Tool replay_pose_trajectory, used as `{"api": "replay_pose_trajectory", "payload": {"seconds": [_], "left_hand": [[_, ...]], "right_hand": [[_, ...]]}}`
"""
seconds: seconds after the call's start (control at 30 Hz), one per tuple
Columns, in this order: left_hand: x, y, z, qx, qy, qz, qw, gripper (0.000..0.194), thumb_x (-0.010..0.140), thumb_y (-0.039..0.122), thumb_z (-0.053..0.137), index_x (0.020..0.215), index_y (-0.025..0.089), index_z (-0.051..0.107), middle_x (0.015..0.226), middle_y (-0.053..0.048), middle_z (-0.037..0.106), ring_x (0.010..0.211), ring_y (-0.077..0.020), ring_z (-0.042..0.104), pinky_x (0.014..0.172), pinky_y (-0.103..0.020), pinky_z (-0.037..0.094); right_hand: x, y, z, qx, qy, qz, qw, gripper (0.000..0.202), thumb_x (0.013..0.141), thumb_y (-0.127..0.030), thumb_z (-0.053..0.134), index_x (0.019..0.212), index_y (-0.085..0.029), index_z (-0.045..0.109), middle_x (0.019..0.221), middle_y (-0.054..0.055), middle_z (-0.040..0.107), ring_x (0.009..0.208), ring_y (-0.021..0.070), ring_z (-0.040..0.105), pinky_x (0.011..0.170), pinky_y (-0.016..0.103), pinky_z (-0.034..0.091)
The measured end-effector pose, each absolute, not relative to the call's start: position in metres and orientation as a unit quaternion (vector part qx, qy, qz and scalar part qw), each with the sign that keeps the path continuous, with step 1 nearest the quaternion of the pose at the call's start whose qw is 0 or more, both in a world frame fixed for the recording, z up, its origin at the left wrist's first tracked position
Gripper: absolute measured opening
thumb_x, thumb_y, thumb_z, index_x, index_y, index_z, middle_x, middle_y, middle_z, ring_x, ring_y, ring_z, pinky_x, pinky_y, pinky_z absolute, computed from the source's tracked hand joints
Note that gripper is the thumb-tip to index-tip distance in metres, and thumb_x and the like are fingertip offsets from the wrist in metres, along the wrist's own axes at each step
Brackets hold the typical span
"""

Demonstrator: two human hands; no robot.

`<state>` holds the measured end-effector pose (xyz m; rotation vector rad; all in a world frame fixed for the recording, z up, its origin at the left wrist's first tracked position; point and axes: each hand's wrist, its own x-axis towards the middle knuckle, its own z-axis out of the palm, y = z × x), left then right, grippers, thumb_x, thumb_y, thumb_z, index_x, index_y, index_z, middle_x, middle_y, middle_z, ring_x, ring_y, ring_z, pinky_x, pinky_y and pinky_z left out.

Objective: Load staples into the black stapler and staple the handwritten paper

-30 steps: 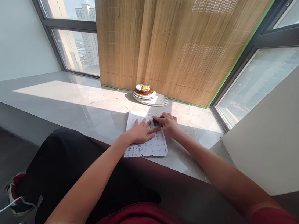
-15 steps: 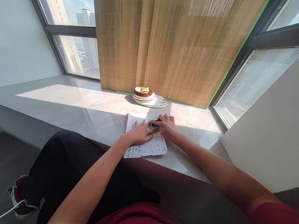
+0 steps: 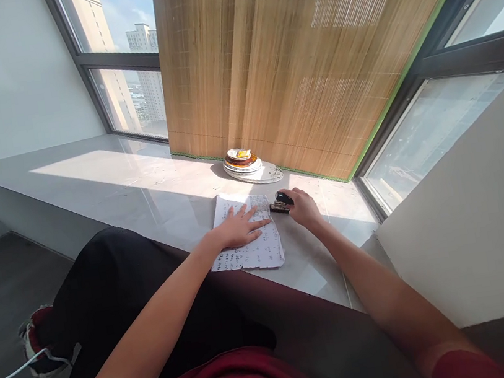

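Sheets of paper with handwriting and some print lie on the pale sill, close to its front edge. My left hand rests flat on them with its fingers spread. Just right of the paper, my right hand is closed round a black stapler. The stapler's jaws are apart and point left, near the paper's right edge. My right palm and fingers hide its rear part.
Behind the paper stands a stack of plates, white and brown, on a larger round plate. A bamboo blind hangs behind it. Black-clad knee is left of the sill's edge. A white wall bounds the right.
My right hand has moved right, off the paper and away from my left hand, taking the stapler with it. My left hand stays flat on the paper.
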<state>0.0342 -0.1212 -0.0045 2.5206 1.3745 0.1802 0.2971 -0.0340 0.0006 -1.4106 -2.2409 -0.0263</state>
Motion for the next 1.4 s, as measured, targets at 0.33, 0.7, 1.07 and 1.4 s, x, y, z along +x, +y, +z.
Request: {"api": "replay_pose_trajectory", "payload": {"seconds": [0.33,0.7,1.07,1.4], "left_hand": [[0.033,-0.123,-0.012,0.872,0.474,0.112,0.041,0.058,0.104,0.052,0.051,0.153,0.021,0.056,0.168,-0.013,0.043,0.157,-0.0347,0.034,0.129,-0.066,0.01],[0.0,-0.133,-0.002,0.645,0.576,0.495,0.089,0.031,0.096,0.019,0.046,0.106,0.02,0.076,0.115,-0.009,0.079,0.111,-0.0273,0.072,0.103,-0.047,0.058],[-0.043,-0.159,-0.01,0.761,0.552,0.314,0.131,0.048,0.09,0.021,0.057,0.137,0.021,0.066,0.139,-0.01,0.069,0.131,-0.0306,0.064,0.116,-0.045,0.049],[-0.046,-0.165,-0.01,0.743,0.56,0.327,0.164,0.045,0.093,0.022,0.054,0.135,0.022,0.069,0.141,-0.008,0.07,0.132,-0.0295,0.064,0.117,-0.045,0.048]], "right_hand": [[0.254,-0.067,0.015,-0.436,-0.702,0.071,0.558,0.038,0.091,-0.026,0.063,0.129,-0.021,0.065,0.121,0.014,0.07,0.108,0.0294,0.065,0.095,0.046,0.052],[0.205,-0.1,-0.014,-0.314,-0.795,0.183,0.486,0.045,0.095,-0.02,0.06,0.139,-0.028,0.06,0.122,0.01,0.069,0.113,0.0286,0.064,0.101,0.045,0.052],[0.201,-0.092,-0.016,-0.251,-0.889,0.143,0.355,0.048,0.1,-0.02,0.061,0.147,-0.03,0.06,0.123,0.009,0.072,0.11,0.028,0.06,0.101,0.05,0.05],[0.229,-0.086,-0.006,-0.337,-0.735,0.172,0.562,0.045,0.094,-0.025,0.05,0.05,-0.022,0.057,0.063,0.002,0.052,0.062,0.0173,0.053,0.06,0.033,0.04]]}}
